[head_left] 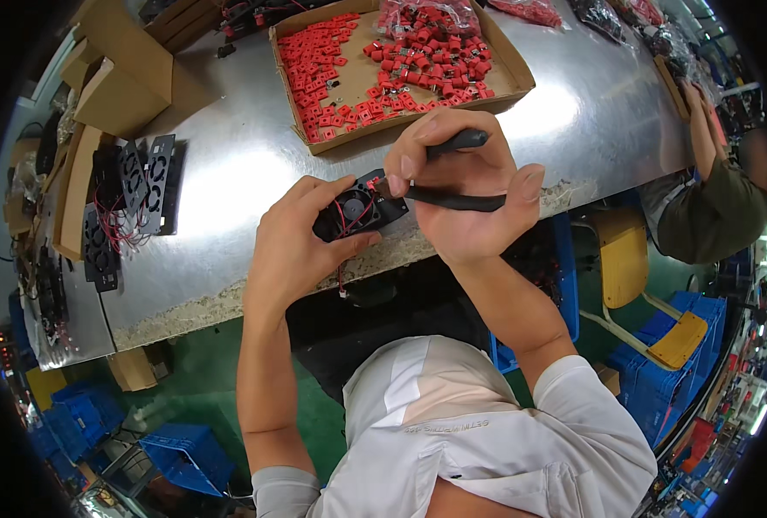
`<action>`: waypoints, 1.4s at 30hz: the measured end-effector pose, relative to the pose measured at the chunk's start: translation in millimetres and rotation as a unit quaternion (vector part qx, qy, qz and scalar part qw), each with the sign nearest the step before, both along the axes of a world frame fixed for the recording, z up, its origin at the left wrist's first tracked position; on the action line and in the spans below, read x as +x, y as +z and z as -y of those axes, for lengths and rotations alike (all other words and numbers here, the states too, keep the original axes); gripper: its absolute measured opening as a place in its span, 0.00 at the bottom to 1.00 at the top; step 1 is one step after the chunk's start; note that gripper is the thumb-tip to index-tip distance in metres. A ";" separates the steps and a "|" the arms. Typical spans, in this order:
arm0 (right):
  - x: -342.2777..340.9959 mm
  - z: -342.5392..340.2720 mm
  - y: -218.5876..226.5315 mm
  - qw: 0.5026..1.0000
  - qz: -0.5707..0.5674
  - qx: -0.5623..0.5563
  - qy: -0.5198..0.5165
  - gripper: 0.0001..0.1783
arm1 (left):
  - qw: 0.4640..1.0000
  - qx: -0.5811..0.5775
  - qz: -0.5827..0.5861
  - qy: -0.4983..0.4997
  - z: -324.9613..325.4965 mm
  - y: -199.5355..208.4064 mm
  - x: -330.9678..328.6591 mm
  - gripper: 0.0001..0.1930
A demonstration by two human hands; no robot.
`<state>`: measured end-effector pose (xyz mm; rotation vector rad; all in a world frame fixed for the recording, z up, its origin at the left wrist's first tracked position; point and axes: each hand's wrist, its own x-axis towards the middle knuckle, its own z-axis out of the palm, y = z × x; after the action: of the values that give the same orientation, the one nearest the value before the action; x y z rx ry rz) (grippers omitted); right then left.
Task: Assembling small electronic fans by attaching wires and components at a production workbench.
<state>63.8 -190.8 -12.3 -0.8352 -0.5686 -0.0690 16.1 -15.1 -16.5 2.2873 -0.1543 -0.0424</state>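
My left hand [293,237] grips a black cooling fan [355,207] with red wires, thumb and fingers at its sides, near the table's front edge. A thin lead with a small plug [342,293] hangs from it past the edge. In my right hand [474,190] is a pair of pliers or cutters with black handles [457,200], the handles spread apart. Its jaws meet a small red part [375,183] at the fan's upper right corner; whether they grip it cannot be made out.
Beyond my hands lies a shallow cardboard tray [517,85] with many red plastic parts. At the left are several black fan panels [155,186] and an open cardboard box [129,91]. A yellow chair [623,259] and blue crates stand right. Another person's arm [703,129] reaches over the table's right end.
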 end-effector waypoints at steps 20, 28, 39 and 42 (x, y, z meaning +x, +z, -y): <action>26.5 55.7 -0.2 0.843 0.169 -0.482 -0.167 0.26 | 0.983 0.125 0.132 0.001 3.2 -10.2 -19.4 0.35; 32.1 60.9 -27.9 0.720 0.342 -0.577 -0.178 0.37 | 0.985 0.136 0.108 0.016 7.1 3.6 -28.3 0.38; -9.7 96.5 -16.3 0.921 -0.282 -0.204 0.175 0.22 | 0.959 0.141 0.240 -0.058 60.9 26.8 -1.5 0.41; 3.7 141.0 4.4 0.891 -0.360 -0.261 -0.090 0.18 | 0.947 0.060 0.316 -0.021 68.1 28.6 -5.2 0.42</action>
<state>67.5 -331.8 -7.9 -1.3481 0.2165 0.2313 10.8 -83.3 12.2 2.3423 -0.5441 0.6811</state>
